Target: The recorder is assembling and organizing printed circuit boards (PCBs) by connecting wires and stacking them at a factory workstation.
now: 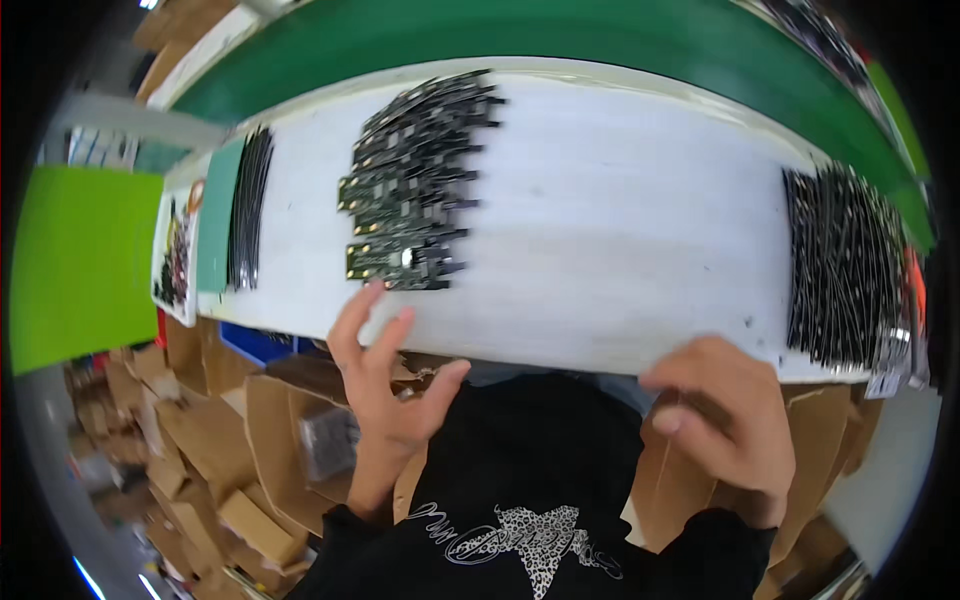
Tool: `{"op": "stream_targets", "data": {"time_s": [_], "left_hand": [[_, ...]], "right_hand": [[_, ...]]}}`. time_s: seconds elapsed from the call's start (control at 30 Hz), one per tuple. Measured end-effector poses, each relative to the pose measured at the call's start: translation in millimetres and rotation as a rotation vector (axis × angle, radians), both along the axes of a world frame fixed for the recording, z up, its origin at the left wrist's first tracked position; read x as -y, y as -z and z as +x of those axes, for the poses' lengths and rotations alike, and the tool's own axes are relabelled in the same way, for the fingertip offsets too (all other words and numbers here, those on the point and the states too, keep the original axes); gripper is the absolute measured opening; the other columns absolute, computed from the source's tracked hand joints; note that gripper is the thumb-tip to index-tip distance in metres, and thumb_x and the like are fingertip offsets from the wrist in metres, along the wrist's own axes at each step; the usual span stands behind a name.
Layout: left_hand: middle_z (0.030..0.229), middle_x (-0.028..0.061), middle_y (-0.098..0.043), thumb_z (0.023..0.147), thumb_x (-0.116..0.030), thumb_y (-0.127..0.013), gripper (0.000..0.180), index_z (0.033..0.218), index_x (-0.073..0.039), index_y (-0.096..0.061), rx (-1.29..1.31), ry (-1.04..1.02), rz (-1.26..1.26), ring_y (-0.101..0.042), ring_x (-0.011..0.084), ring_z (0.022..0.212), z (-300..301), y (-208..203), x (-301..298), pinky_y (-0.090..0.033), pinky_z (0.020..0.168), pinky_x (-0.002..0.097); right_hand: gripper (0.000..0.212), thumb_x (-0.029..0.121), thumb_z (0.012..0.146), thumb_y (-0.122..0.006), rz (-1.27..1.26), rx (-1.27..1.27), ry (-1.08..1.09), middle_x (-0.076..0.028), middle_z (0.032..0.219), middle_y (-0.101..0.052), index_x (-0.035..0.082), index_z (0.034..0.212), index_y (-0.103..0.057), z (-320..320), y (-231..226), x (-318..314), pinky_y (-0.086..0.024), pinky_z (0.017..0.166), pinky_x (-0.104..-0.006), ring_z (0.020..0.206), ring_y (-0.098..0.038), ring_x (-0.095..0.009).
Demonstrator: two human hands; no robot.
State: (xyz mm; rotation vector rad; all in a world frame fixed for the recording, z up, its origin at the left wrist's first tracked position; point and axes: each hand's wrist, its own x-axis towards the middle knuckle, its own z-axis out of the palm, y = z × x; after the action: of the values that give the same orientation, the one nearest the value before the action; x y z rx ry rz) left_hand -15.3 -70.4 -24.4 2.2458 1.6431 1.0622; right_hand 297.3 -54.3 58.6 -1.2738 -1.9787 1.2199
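Observation:
My left hand (388, 395) is at the near edge of the white work table (600, 200), its fingers spread and nothing in them. Its fingertips come close to the nearest end of an overlapping row of green-and-black circuit boards (415, 170); whether they touch cannot be made out. The nearest board (385, 263) carries a bright round spot. Farther right, my right hand (735, 425) hovers over the near edge, slightly blurred. Its fingers bend with the thumb apart from them, and I see nothing between them. The closest thing to it is a dense stack of thin black strips (840, 270) at the table's right end.
Thin black strips (250, 210) lie beside a green sheet (216, 220) at the left. A white tray (160, 255) with small parts stands beyond. A green surface (500, 30) runs along the back. Below the table are a blue bin (255, 345) and open cardboard boxes (272, 430).

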Motion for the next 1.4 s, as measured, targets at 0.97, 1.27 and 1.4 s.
{"op": "stream_targets", "data": {"time_s": [0.97,1.27,1.4], "left_hand": [[0.155,0.0204,-0.025,0.067,-0.048,-0.082,0.086,0.141,-0.022,-0.049,-0.312,0.382,-0.047,-0.025,0.0472,0.140,-54,9,-121,-0.024,0.114,0.0578],[0.153,0.0198,-0.031,0.062,-0.048,-0.085,0.095,0.142,-0.012,-0.048,-0.354,0.435,-0.038,-0.031,0.0432,0.139,-55,9,-130,-0.030,0.112,0.0530],[0.153,0.0196,-0.032,0.063,-0.047,-0.085,0.092,0.141,-0.013,-0.049,-0.385,0.454,0.003,-0.035,0.0426,0.137,-60,10,-128,-0.033,0.111,0.0497]], "right_hand": [[0.077,0.062,0.082,-0.061,0.449,0.803,-0.229,-0.032,0.096,-0.067,-0.014,0.096,-0.067,-187,33,-265,-0.053,0.085,-0.0450,0.096,-0.066,-0.042],[0.066,0.055,0.082,-0.064,0.135,0.787,-0.408,-0.021,0.069,-0.064,-0.010,0.076,-0.069,-181,18,-271,-0.050,0.064,-0.0396,0.066,-0.062,-0.032],[0.064,0.054,0.084,-0.063,0.085,0.764,-0.400,-0.021,0.078,-0.067,-0.010,0.082,-0.070,-180,12,-257,-0.050,0.067,-0.0382,0.071,-0.063,-0.028]]}}
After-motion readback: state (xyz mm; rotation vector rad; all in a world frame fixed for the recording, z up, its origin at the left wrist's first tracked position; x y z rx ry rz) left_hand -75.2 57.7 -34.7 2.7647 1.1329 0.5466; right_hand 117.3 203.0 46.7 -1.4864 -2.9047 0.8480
